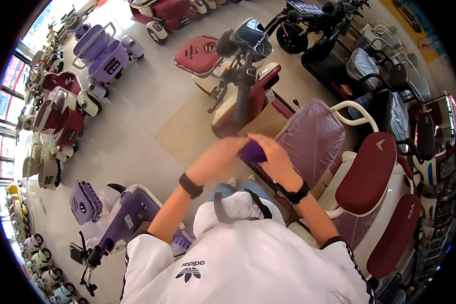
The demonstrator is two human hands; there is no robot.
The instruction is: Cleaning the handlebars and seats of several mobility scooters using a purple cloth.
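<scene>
Between my two hands, in front of my body, is a bunched purple cloth [252, 152]. My right hand [276, 158] has its fingers closed round the cloth's right side. My left hand [219, 158], blurred by motion, meets it from the left, its fingertips bent over the upper edge; part of the cloth is hidden by the fingers. Just beyond my hands stands a red and cream mobility scooter [233, 114] with a dark handlebar grip. Its plastic-wrapped maroon seat [313, 139] lies right of my right hand.
A red basket [200, 54] sits at the scooter's front. Maroon backrests [367, 175] with cream frames rise at my right. Purple scooters stand at left, one near [121, 218] and one far [104, 58]. A black scooter [334, 66] is at far right. Pale tiled floor [131, 126] lies between.
</scene>
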